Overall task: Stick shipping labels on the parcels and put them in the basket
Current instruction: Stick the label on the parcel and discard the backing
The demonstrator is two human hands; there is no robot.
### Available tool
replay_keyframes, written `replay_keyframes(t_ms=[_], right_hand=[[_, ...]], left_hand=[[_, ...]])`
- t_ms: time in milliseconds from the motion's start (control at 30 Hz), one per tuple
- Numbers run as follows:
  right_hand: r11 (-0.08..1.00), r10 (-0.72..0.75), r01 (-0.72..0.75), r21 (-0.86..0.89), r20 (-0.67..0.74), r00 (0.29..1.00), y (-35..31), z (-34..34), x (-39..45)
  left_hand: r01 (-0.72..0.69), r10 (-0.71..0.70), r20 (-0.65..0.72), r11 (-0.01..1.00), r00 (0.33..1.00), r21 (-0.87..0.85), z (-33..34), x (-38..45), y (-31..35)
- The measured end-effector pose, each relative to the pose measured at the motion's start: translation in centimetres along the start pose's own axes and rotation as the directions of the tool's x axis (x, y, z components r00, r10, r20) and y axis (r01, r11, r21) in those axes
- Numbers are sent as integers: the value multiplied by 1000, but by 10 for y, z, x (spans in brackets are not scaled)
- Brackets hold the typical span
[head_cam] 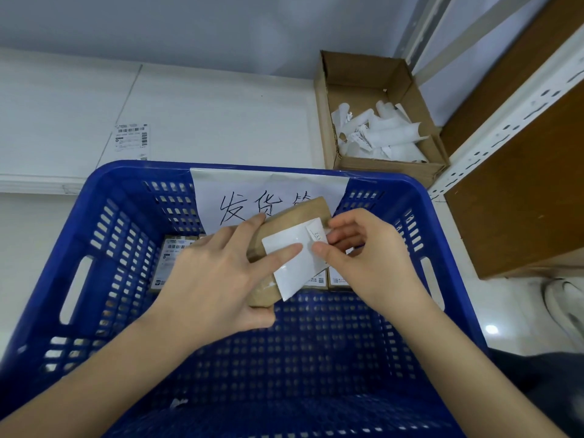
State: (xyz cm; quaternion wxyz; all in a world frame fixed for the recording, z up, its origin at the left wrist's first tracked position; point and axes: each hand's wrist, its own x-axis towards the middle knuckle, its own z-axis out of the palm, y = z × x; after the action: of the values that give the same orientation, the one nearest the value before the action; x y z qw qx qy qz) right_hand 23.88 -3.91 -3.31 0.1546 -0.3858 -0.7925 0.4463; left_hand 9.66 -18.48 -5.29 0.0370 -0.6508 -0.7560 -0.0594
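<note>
I hold a brown paper parcel [295, 218] above the blue plastic basket [132, 184]. My left hand [218, 276] grips the parcel from the left, its index finger lying on a white label sheet [292, 263] that rests on the parcel's top. My right hand [363, 257] pinches the sheet's folded-up right corner between thumb and fingers. Several labelled parcels [169, 260] lie flat on the basket floor at its far side, partly hidden by my hands.
A white paper sign with handwriting [221, 197] hangs on the basket's far wall. A cardboard box [325, 121] of curled white label backings stands at the back right. One printed label [131, 140] lies on the white surface at the left. Brown shelving [521, 200] is at the right.
</note>
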Motion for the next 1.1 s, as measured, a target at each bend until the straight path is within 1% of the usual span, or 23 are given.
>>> replay_keyframes(t_ms=[33, 100, 200, 367, 567, 667, 767, 867, 967, 1033, 1100], right_hand=[[999, 33, -34, 31, 19, 999, 0, 0, 0], [998, 55, -56, 22, 32, 998, 0, 1, 0], [999, 42, -41, 12, -18, 999, 0, 2, 0], [993, 32, -27, 118, -47, 998, -2, -2, 2], [983, 39, -23, 183, -81, 996, -8, -3, 1], [985, 54, -36, 167, -106, 993, -9, -8, 2], [983, 74, -48, 177, -138, 988, -7, -16, 5], [998, 8, 3, 60, -182, 983, -8, -19, 6], [997, -65, 54, -62, -196, 978, -6, -14, 4], [977, -157, 116, -181, -227, 961, -6, -9, 1], [936, -271, 192, -296, -258, 927, -4, -6, -1]], left_hand=[[-4, 4, -2, 1000, 1000, 7, -1, 0, 0], [-9, 9, -10, 1000, 1000, 11, -2, 0, 0], [-1, 1, -29, 1000, 1000, 16, -4, 1, 1], [12, -12, -63, 1000, 998, 2, -6, 1, 0], [22, -20, -83, 999, 996, 28, -7, 1, 1], [5, -1, -91, 999, 996, 49, -9, 0, 2], [-14, 16, -84, 1000, 996, 27, -10, -1, 2], [-13, 13, -59, 1000, 998, -6, -9, 0, 0], [-12, 11, -60, 1000, 998, -15, -7, 0, 0], [-19, 18, -70, 1000, 997, -11, -7, 0, -1], [-22, 22, -81, 1000, 996, 0, -8, 0, 0]])
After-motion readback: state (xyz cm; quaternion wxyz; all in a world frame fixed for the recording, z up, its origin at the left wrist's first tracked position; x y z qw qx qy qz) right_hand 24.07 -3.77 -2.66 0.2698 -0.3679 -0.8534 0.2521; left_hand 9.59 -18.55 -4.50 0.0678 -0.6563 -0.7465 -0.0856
